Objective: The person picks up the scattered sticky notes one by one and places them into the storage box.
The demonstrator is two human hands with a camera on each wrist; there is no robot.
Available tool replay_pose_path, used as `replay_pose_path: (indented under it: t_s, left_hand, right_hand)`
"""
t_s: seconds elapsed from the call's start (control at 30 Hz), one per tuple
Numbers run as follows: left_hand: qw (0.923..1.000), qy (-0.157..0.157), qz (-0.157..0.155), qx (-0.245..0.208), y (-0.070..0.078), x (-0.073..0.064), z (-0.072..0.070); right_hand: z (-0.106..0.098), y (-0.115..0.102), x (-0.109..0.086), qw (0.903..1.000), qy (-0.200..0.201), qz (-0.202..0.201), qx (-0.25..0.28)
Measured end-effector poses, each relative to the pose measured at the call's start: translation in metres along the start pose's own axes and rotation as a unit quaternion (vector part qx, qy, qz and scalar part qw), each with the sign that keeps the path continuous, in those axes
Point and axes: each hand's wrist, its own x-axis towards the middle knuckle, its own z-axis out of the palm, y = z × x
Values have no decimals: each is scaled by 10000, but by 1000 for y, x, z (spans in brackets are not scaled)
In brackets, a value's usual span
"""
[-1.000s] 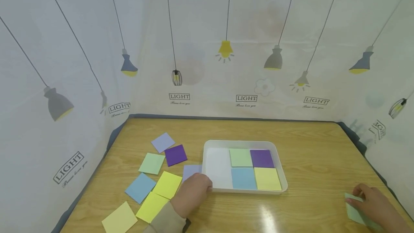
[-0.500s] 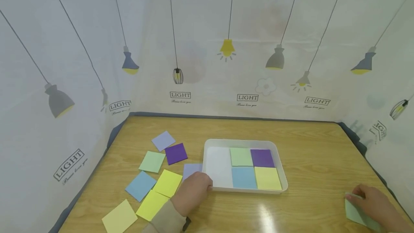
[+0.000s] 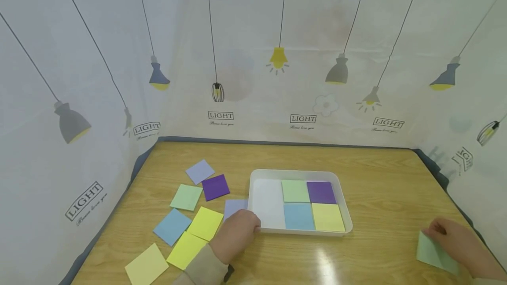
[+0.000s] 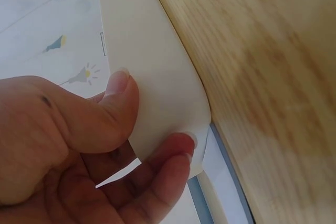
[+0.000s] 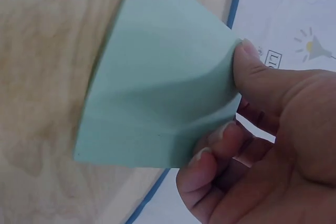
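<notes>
My left hand (image 3: 236,236) grips the near left corner of a white tray (image 3: 303,233), thumb and fingers on its wall (image 4: 168,77) in the left wrist view. Inside the tray, on its right side, lie green (image 3: 295,191), purple (image 3: 321,192), blue (image 3: 299,216) and yellow (image 3: 328,217) sticky notes in two rows. Off to the right, my right hand (image 3: 459,243) pinches a light green sticky note pad (image 3: 433,252) by its edge. The right wrist view shows that pad (image 5: 157,77) tilted, its far edge close to the wood.
Left of the tray are scattered sticky notes: lilac (image 3: 200,172), purple (image 3: 215,187), green (image 3: 186,197), blue (image 3: 172,227), bright yellow (image 3: 206,223) and pale yellow (image 3: 146,264). Another lilac note (image 3: 234,207) lies partly behind my left hand. A printed curtain (image 3: 253,56) surrounds the wooden table (image 3: 376,197).
My right hand has shifted slightly up and left, tilting the green sticky note pad so more of its face shows. My left hand stays on the tray corner.
</notes>
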Motion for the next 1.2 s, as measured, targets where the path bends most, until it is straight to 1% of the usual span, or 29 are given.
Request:
replay_pose_path:
  t_s: [0.17,0.37,0.5,0.67,0.8,1.0,1.2]
  left_hand:
    - [10000,-71,-36,-7,1,1,-2]
    - [10000,-74,-47,12,2,0,-4]
    - [9999,-60,-81,-19,2,-1,-4]
    - [9999,-104,-108,-78,1,0,-2]
    - [9999,-103,-76,-74,-1,1,0]
    - [9999,-75,-84,-43,0,0,1]
    - [10000,-23,-29,15,0,0,0]
  right_hand:
    - [-9,-14,1,9997,136,-198,-12]
    - [-17,-31,4,9994,96,-318,-71]
    - [-22,-44,7,9990,119,-436,23]
    - [-24,-59,8,9972,438,-569,194]
    - [-24,-66,10,9961,596,-624,184]
    - [-24,-76,11,9957,551,-699,244]
    - [-25,-89,16,9967,400,-560,426]
